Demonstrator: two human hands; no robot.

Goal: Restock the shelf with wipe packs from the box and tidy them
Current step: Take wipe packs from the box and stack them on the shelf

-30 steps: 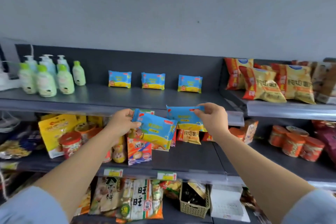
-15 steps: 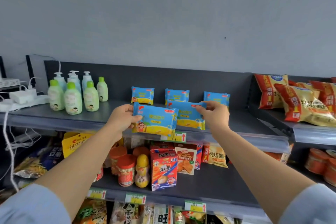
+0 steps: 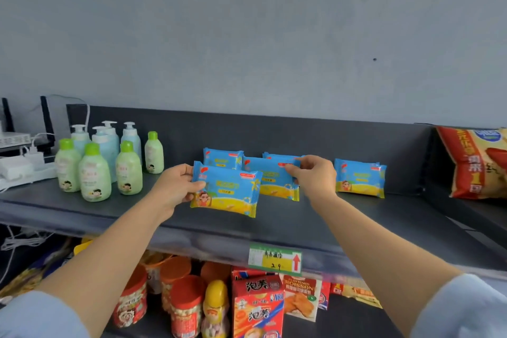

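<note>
left hand (image 3: 175,191): thumb on the front, fingers curled behind the left edge of a blue-and-yellow plastic wipe pack (image 3: 227,192), held upright over the dark grey metal shelf (image 3: 301,223) | right hand (image 3: 312,175): thumb and fingertips pinch the top right corner of a second identical pack (image 3: 270,180), just behind the first | another such pack (image 3: 359,181) stands farther right, apart

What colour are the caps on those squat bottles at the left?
Bright green caps on pale green bottles, clearest in the head view.
</note>
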